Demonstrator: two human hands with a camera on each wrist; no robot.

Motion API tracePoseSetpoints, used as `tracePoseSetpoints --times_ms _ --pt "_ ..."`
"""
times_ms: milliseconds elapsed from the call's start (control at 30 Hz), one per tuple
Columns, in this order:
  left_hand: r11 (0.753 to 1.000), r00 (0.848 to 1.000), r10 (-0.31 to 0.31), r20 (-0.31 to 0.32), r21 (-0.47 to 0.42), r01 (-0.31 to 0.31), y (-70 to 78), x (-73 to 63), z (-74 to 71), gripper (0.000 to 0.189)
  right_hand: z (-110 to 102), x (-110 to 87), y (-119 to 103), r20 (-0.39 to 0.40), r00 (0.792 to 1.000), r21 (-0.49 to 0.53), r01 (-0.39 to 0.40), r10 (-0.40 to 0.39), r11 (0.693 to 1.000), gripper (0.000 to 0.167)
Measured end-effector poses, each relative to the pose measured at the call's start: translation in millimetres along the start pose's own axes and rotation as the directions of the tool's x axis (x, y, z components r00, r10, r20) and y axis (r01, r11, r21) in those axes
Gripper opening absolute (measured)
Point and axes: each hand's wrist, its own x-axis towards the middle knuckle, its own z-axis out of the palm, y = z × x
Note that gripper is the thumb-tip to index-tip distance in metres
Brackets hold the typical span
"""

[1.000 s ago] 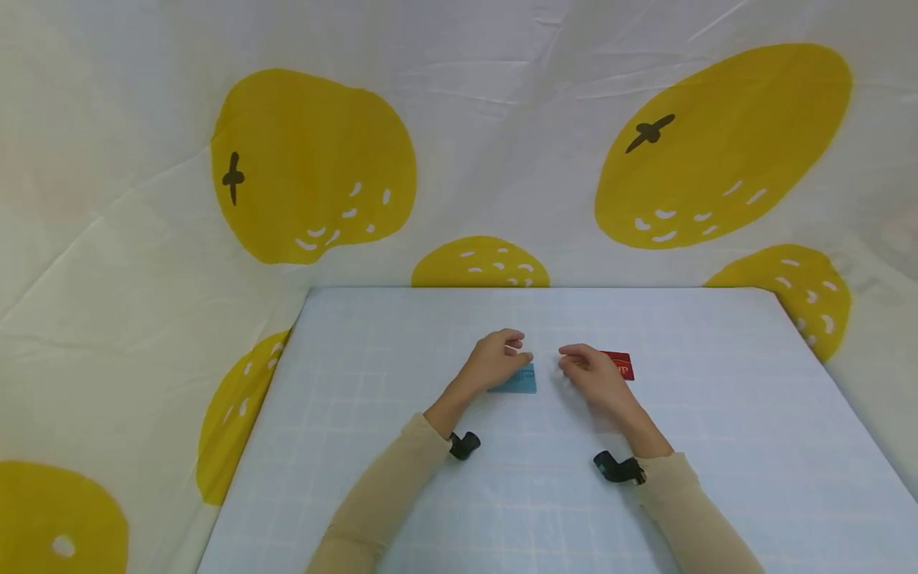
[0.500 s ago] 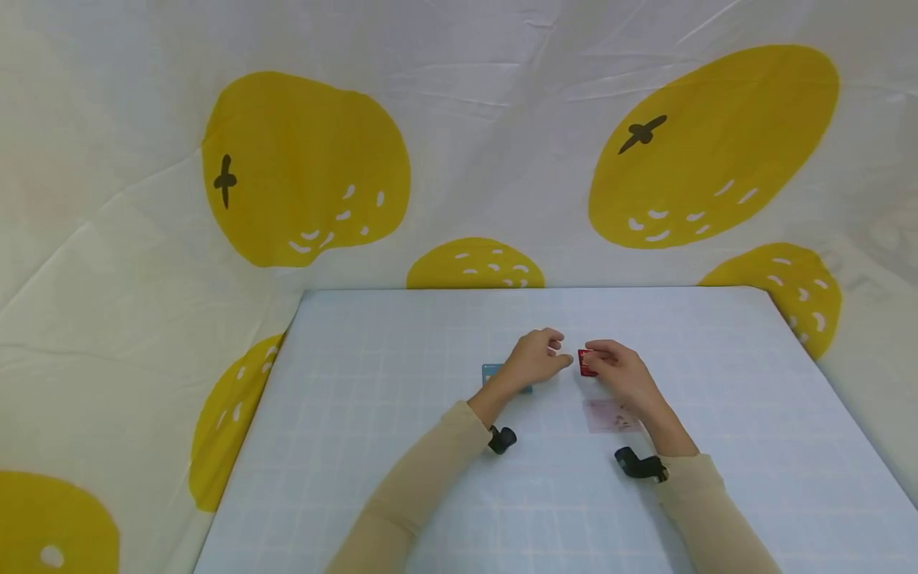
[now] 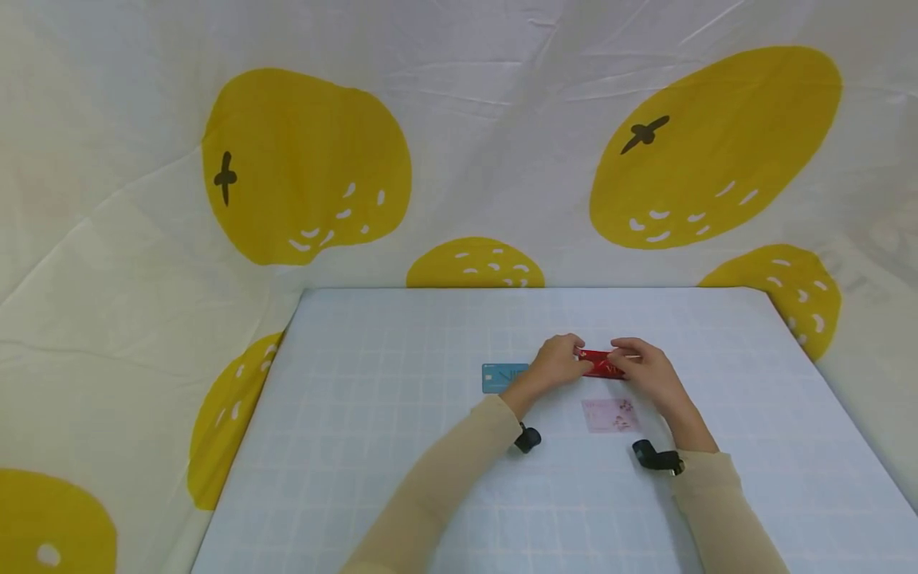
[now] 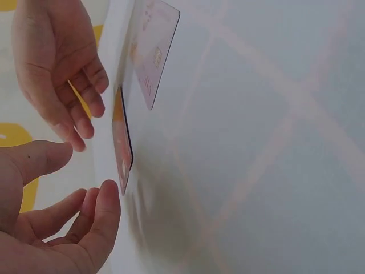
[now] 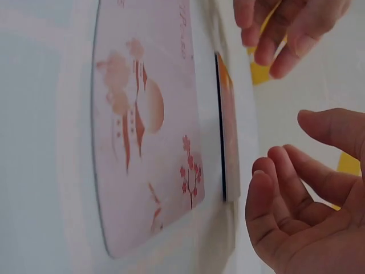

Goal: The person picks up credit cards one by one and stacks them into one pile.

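Note:
A red card [image 3: 601, 364] lies on the table between the two hands. My left hand [image 3: 556, 362] is at its left end, thumb and fingers loosely bent and apart. At its right end is my right hand [image 3: 648, 371], bent in the same loose way. In the left wrist view, the left fingertips [image 4: 109, 191] are right at the end of the red card [image 4: 122, 151]. From the right wrist, the right hand [image 5: 311, 200] shows a gap between thumb and fingers, beside the card [image 5: 229, 134]. Neither hand grips it.
A pale pink card [image 3: 610, 415] with a printed flower design lies nearer than the red one. A light blue card [image 3: 504, 377] is to the left, its right part behind the left hand. Beyond the table's far edge hangs a cloth [image 3: 495, 159] printed with yellow fruit.
My left hand has moved right, from over the blue card to the red card's left end. My right hand has shifted right, uncovering the pink card and more of the red one.

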Motion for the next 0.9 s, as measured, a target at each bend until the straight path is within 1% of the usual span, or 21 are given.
tracePoseSetpoints --times_ms 100,300,467,567,633,733,900 --pt "1.000 1.000 -0.018 0.000 0.014 0.018 0.2 2.2 4.2 0.038 -5 1.7 6 0.002 1.000 -0.023 -0.020 0.020 1.000 0.049" --pt "0.995 0.996 -0.085 0.012 0.060 0.084 -0.7 5.6 11.2 0.040 -11 5.0 17 0.012 0.998 -0.051 -0.063 0.064 0.997 0.051" --pt "0.989 0.993 -0.115 0.012 0.093 0.114 0.2 6.8 14.2 0.042 -14 6.9 24 0.036 0.997 -0.076 -0.067 0.069 0.995 0.048" --pt "0.986 0.992 -0.122 0.011 0.120 0.120 0.9 6.5 15.2 0.043 -17 7.0 26 0.061 0.996 -0.092 -0.061 0.067 0.994 0.050" --pt "0.984 0.992 -0.127 0.011 0.126 0.125 1.4 6.3 16.0 0.043 -19 6.6 26 0.082 0.994 -0.107 -0.065 0.074 0.992 0.053" --pt "0.983 0.992 -0.129 0.008 0.130 0.127 1.0 6.5 17.1 0.043 -22 6.6 25 0.112 0.992 -0.136 -0.049 0.064 0.990 0.057" --pt "0.983 0.992 -0.127 0.002 0.135 0.126 0.5 7.3 17.4 0.042 -25 8.1 24 0.141 0.989 -0.158 -0.033 0.056 0.987 0.056"
